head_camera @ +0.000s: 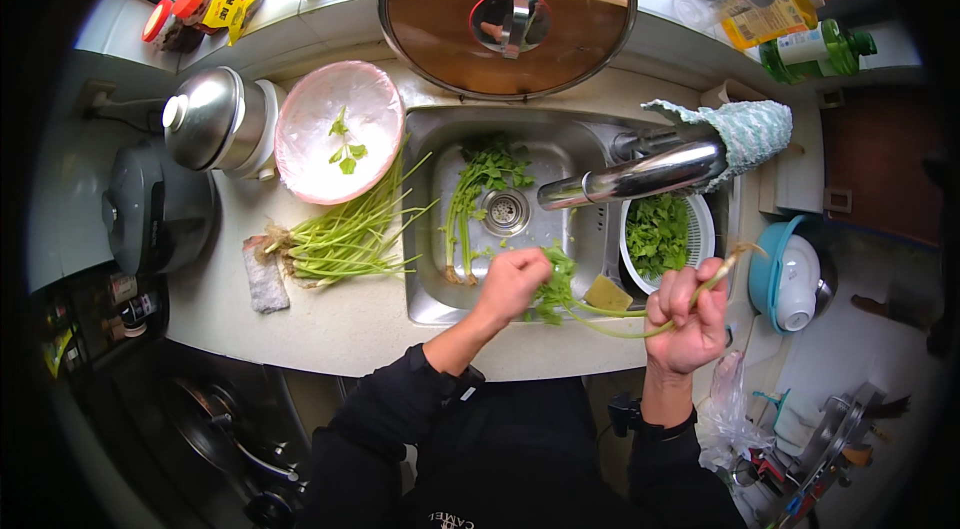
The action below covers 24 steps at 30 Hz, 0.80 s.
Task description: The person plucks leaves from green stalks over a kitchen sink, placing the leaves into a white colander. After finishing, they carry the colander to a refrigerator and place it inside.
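My right hand (686, 315) grips a celery stalk (634, 334) near its root end, which sticks up past the fingers. The stalk's leafy end (555, 285) hangs by my left hand (514, 285), whose fingers are curled closed at the leaves over the sink's front part. Whether they pinch a leaf cannot be made out. More leafy celery (472, 191) lies in the steel sink (442, 308), left of the drain. A bundle of bare celery stalks with roots (337, 248) rests on the counter at left. Picked leaves fill a white colander (709, 229) at right.
A pink-rimmed bowl lined with plastic (300, 146) stands left of the sink, with a leaf sprig inside. The faucet (637, 173), draped with a cloth (757, 139), reaches over the sink. A yellow sponge (607, 294) lies at its front edge. A large glass lid (435, 19) leans behind.
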Tool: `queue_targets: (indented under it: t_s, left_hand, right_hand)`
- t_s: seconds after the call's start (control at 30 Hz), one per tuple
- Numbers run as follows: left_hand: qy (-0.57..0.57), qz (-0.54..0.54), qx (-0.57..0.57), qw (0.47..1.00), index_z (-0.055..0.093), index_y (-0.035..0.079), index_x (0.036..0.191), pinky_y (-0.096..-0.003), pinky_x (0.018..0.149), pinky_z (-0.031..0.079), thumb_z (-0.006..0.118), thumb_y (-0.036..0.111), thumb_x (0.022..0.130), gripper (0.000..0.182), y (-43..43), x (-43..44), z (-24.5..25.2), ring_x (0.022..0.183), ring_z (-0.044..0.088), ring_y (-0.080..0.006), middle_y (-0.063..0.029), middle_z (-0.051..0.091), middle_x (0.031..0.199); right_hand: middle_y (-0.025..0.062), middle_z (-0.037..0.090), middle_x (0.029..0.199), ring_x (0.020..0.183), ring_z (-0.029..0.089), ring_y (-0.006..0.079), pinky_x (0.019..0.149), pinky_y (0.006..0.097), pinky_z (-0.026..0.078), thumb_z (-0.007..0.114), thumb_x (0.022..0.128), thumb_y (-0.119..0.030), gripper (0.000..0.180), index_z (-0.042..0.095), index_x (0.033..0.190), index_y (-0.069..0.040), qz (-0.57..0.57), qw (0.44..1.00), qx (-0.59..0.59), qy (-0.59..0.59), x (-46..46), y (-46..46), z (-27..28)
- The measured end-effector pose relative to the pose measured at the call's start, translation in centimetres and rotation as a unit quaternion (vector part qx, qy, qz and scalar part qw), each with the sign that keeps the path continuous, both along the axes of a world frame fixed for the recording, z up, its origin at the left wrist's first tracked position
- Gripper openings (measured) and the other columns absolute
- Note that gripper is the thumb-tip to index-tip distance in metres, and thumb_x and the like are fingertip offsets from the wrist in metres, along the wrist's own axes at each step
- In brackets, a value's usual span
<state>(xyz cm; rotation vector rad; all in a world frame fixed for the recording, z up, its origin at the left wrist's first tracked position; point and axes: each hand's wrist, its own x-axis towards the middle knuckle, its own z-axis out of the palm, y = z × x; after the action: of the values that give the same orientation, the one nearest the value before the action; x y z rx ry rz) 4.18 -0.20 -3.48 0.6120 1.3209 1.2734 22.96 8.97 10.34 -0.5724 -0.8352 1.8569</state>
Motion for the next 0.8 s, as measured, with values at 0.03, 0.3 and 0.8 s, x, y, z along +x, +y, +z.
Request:
queue_targets:
  t_s: [0.03,0.3,0.8]
  left_hand:
    - [-0.074,0.032,-0.062,0.995,0.063,0.001,0.073,-0.0265,0.066,0.041,0.055,0.009,0.085,0.016,-0.2,-0.1,-0.5,0.069,0.052,-0.0108,-0.0020,0.058,0.070]
    - [0.049,-0.006,0.113,0.992,0.052,0.001,0.072,-0.0276,0.065,0.043,0.066,0.012,0.085,0.022,0.7,-3.4,0.8,0.070,0.051,-0.0109,-0.0037,0.054,0.074]
    - [0.447,-0.248,0.318,0.798,0.073,0.013,0.091,-0.0369,0.049,0.046,0.076,0.023,0.082,0.014,2.5,-4.6,5.6,0.061,0.061,-0.0228,-0.0035,0.058,0.078]
  right_hand:
    - [0.0016,0.039,0.065,0.057,0.031,0.0109,0.049,0.0256,0.026,0.053,0.098,-0.019,0.023,0.049,0.116,-0.007,-0.007,1.000,0.009,0.005,-0.1,-0.1,0.2]
    - [0.0009,0.039,0.065,0.057,0.029,0.0096,0.045,0.0245,0.020,0.049,0.101,-0.017,0.019,0.048,0.118,-0.008,0.022,0.993,-0.048,0.107,0.8,1.7,1.6]
    - [-0.0002,0.037,0.065,0.055,0.028,0.0085,0.043,0.0233,0.019,0.051,0.100,-0.015,0.020,0.049,0.119,-0.007,-0.010,0.994,-0.057,0.094,4.0,3.2,2.1]
